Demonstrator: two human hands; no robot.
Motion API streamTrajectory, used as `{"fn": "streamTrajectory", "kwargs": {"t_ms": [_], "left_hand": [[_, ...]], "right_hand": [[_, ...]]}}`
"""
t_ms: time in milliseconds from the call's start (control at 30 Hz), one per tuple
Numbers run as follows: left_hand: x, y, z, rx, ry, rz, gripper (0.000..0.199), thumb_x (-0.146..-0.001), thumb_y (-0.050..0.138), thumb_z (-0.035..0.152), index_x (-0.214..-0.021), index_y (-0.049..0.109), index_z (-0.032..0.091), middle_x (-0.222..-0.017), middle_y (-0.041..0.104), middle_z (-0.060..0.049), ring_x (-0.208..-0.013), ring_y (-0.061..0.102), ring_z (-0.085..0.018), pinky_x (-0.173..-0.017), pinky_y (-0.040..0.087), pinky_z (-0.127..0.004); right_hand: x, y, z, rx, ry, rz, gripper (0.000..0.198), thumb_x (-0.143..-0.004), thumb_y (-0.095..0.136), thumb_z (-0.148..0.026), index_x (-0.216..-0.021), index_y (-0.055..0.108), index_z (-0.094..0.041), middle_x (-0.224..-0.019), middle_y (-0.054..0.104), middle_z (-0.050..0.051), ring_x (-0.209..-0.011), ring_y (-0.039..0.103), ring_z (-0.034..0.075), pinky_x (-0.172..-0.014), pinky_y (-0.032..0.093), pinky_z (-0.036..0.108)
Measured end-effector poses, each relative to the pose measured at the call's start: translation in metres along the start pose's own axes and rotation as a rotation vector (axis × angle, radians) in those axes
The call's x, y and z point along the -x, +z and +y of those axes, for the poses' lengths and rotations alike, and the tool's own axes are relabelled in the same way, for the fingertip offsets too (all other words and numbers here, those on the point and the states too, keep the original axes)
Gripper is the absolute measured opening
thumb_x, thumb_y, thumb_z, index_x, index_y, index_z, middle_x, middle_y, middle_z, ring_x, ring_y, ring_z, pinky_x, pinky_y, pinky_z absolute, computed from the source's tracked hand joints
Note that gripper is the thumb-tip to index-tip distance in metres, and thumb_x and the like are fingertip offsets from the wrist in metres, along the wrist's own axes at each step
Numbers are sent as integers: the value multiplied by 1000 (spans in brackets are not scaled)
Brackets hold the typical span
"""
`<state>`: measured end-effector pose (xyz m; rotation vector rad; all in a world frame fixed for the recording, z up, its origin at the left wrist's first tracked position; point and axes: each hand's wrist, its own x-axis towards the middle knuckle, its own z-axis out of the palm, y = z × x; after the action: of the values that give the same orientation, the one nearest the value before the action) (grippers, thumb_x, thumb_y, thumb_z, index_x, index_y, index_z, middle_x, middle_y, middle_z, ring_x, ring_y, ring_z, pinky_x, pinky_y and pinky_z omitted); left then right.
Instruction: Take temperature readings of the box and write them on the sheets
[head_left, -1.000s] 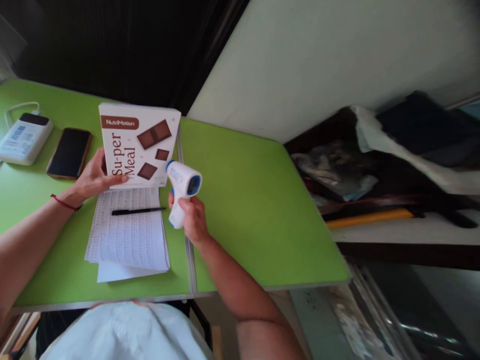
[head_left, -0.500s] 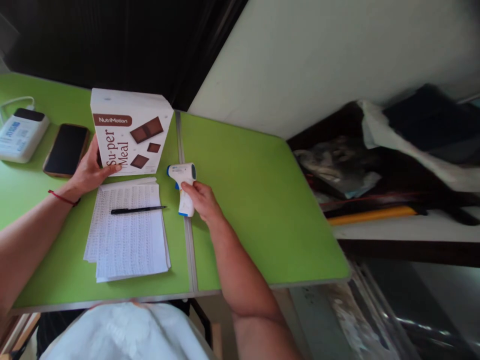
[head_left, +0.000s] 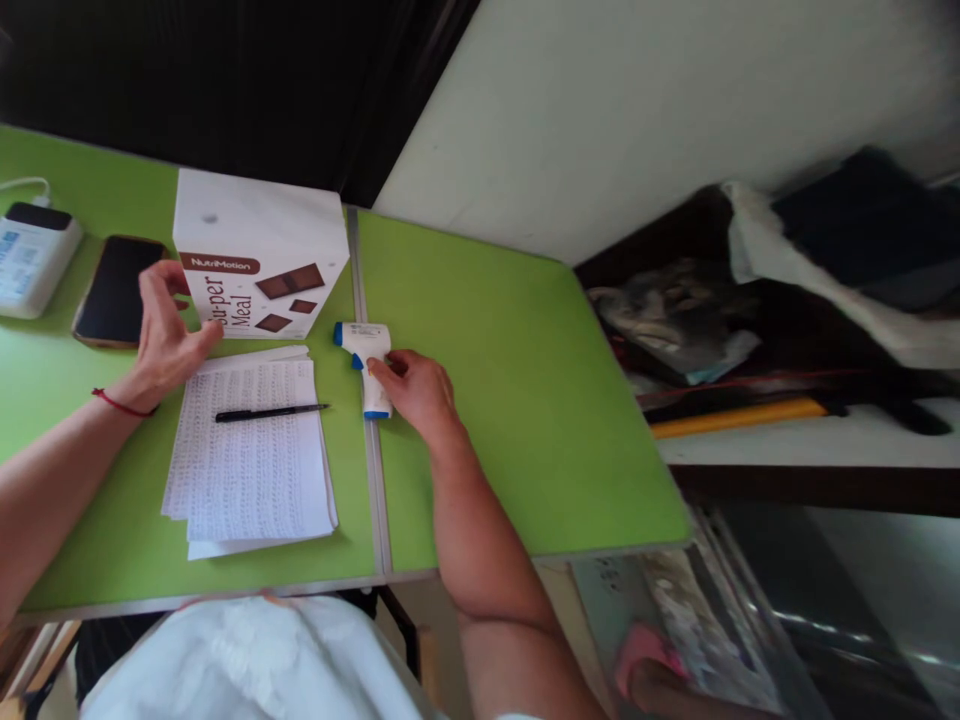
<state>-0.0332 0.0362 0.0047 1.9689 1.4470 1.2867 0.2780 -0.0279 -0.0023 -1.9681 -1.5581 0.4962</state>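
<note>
Thermometer gun [head_left: 375,343] at the table's seam, with neither hand clear

We are holding the thermometer gun in the right hand [head_left: 424,395], thumb and fingers narrowing on its grip. It is lying over the metal seam [head_left: 376,510] of the table [head_left: 525,430], between the far and near edges; it is apparently resting there, though we cannot rule out a slight gap beneath.

The box [head_left: 262,225] is standing upright left of the seam, towards the far edge, so its placing is looking finished to us. Our left hand [head_left: 165,345] is spreading wide at its lower left corner, thumb touching the front; whether it is gripping, we cannot tell.

Release is what we are judging undone, as both hands are keeping contact. Closer to the near edge, the papers [head_left: 255,470] are lying stacked, a black pen [head_left: 266,413] crossing them, and neither is being touched. Towards the left edge, a phone [head_left: 109,295] is lying just beside our left hand.
</note>
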Motion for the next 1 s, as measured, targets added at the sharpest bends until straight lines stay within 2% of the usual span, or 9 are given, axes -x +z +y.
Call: {"fn": "streamTrajectory", "kwargs": {"t_ms": [100, 200, 300, 400, 467, 567, 700, 800, 1000], "left_hand": [[6, -2, 14, -16, 159, 226, 41, -78, 62, 38, -106, 40, 18, -110, 44, -5, -97, 50, -19, -79, 44, -39], [13, -1, 32, 28, 309, 219, 26, -79, 61, 32, -95, 43, 21, -95, 48, -3, -82, 52, -16, -68, 43, -35], [24, 3, 55, 5, 378, -168, 12, -86, 53, 27, -96, 50, 20, -65, 49, 3, -49, 44, -9, -49, 36, -26], [44, 6, 80, -300, 498, -612, 19, -89, 53, 36, -89, 59, 18, -60, 58, 0, -45, 50, -12, -43, 26, -27], [60, 8, 94, -502, 571, -744, 23, -89, 56, 36, -78, 60, 16, -59, 59, -4, -42, 49, -15, -40, 18, -29], [80, 13, 106, -647, 635, -824, 27, -87, 63, 37, -73, 60, 15, -67, 60, -7, -46, 53, -17, -40, 22, -30], [90, 20, 107, -821, 577, -734, 51, -85, 64, 50, -113, 62, 8, -117, 60, -20, -59, 59, -18, -45, 37, -31], [89, 21, 109, -877, 523, -798, 71, -85, 61, 56, -131, 53, 3, -140, 44, -28, -65, 61, -19, -50, 42, -31], [86, 12, 121, -867, 515, -904, 64, -92, 54, 48, -135, 51, 1, -148, 35, -26, -84, 63, -23, -62, 49, -31]], "right_hand": [[11, 9, -10, 37, -278, 138, 17, -80, 68, -33, -89, 70, -19, -90, 64, 9, -80, 57, 22, -64, 47, 36], [27, 23, -23, -17, -607, -91, 6, -86, 64, -26, -87, 69, -23, -85, 60, 6, -81, 53, 20, -70, 45, 38], [40, 33, -32, 61, -767, -268, 11, -91, 57, -28, -90, 67, -23, -82, 58, 5, -78, 50, 19, -72, 42, 37], [42, 34, -34, 162, -829, -295, 20, -96, 49, -28, -87, 66, -20, -80, 58, 6, -77, 50, 19, -71, 40, 36], [39, 31, -31, 182, -817, -253, 18, -95, 49, -25, -86, 64, -19, -81, 61, 7, -78, 53, 19, -71, 41, 34], [33, 30, -25, 121, -704, -109, 13, -93, 52, -25, -88, 61, -18, -82, 63, 6, -73, 56, 17, -65, 44, 31], [33, 37, -24, -227, -490, 95, 12, -88, 55, -33, -85, 56, -21, -69, 61, -2, -56, 55, 12, -55, 46, 25], [36, 46, -31, -452, -381, 86, 8, -83, 57, -30, -83, 56, -22, -65, 60, -4, -57, 58, 11, -57, 49, 24], [51, 51, -46, -575, -319, 65, 8, -80, 58, -23, -88, 58, -22, -74, 65, -3, -63, 63, 11, -62, 54, 25]]}}
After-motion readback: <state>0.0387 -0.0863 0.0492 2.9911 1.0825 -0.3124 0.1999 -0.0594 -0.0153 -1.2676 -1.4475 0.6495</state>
